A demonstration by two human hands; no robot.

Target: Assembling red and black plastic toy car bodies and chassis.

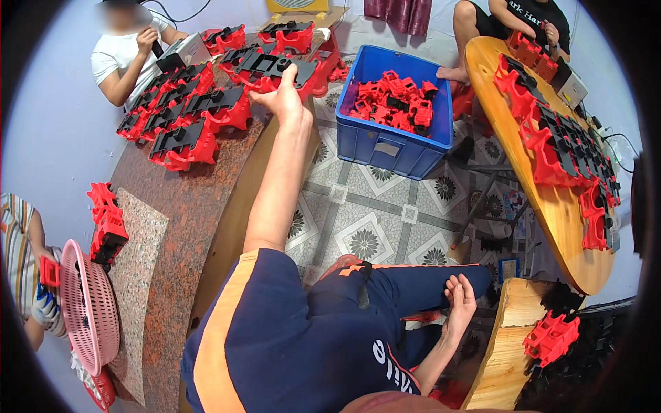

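Two hands in view, both the person's own. The right hand (460, 297) rests low beside the knee, fingers loosely curled, palm up, its grip apart and holding nothing; a wooden stool top (508, 337) lies just beside it with a red plastic part (551, 336) at its far edge. The left hand (284, 96) reaches out over the granite desk (193, 213), its grip closed on a red-and-black assembly (272, 67) at the end of the rows there. Beyond, on the tiled floor, a blue crate (385, 148) holds more red parts
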